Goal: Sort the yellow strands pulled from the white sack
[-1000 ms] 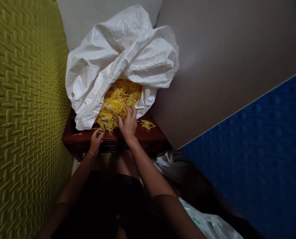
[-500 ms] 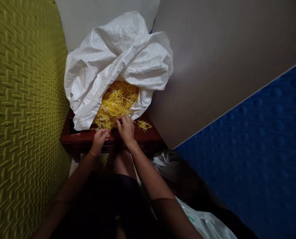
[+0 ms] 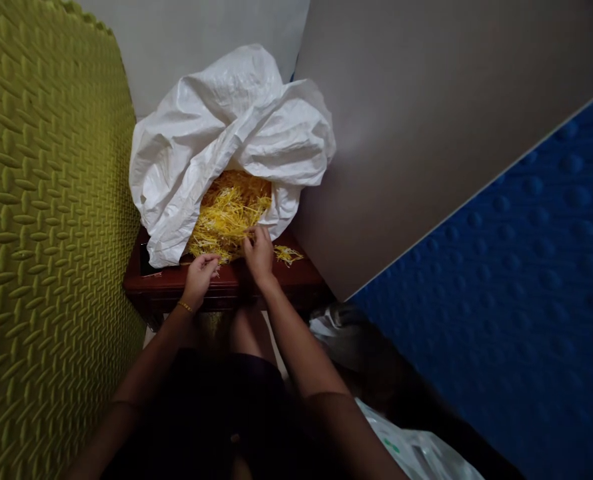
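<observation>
A heap of thin yellow-and-white strands (image 3: 226, 210) spills from the mouth of a white woven sack (image 3: 186, 133) on a dark red wooden table (image 3: 226, 280). At the table's front edge my left hand (image 3: 200, 277), with a yellow bracelet at its wrist, is closed in a pinch. A thin pale strand end seems to show at its fingertips. My right hand (image 3: 259, 257) touches the front right side of the heap, fingers bent together; what they grip is too small to make out. A small separate bunch of strands (image 3: 287, 255) lies right of it.
A dark phone (image 3: 150, 260) lies at the table's left, partly under the sack. A yellow-green textured mat (image 3: 51, 200) stands close on the left. On the right are a grey-brown panel (image 3: 401, 120) and a blue bumpy mat (image 3: 501, 300). A plastic bag (image 3: 416, 447) lies lower right.
My right hand has moved slightly right and away from my left hand, along the heap's edge. My left hand stays pinched at the table's front. The camera view has shifted a little.
</observation>
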`<state>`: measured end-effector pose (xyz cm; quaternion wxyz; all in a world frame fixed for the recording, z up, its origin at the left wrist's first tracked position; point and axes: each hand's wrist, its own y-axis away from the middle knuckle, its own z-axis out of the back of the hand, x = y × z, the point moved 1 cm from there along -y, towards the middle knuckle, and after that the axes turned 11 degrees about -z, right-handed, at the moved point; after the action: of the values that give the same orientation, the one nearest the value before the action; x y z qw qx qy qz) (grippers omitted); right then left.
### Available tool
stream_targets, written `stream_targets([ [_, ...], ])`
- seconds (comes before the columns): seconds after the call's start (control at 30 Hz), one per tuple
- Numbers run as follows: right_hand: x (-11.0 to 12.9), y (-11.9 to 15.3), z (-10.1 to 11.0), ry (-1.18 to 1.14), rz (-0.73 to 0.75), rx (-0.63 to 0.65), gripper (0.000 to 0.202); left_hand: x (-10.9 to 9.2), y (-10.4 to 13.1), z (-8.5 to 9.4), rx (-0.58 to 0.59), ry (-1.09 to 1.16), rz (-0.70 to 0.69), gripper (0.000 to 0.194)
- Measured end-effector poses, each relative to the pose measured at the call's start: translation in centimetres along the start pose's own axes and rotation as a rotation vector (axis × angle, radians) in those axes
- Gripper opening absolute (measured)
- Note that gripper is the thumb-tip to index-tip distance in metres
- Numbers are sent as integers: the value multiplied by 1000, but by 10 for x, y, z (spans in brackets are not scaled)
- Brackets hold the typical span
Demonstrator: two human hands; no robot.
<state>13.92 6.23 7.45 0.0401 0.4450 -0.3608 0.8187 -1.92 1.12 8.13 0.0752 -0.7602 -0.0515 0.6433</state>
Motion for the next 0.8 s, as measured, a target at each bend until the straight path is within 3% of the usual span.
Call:
stream_targets([
  [0.2, -3, 34, 20, -65, 35, -86, 6, 9, -4, -10, 37, 3, 17, 15],
  [0.33, -8, 50, 31, -65, 52, -28, 12, 16, -5, -17, 59, 47, 89, 18],
  [0.6, -6, 67, 35, 60, 100, 87, 15, 28, -25, -40, 227, 246, 341, 42],
  [0.8, -2, 71, 34, 132, 125, 156, 16, 20, -47, -64, 264, 175, 242, 25],
])
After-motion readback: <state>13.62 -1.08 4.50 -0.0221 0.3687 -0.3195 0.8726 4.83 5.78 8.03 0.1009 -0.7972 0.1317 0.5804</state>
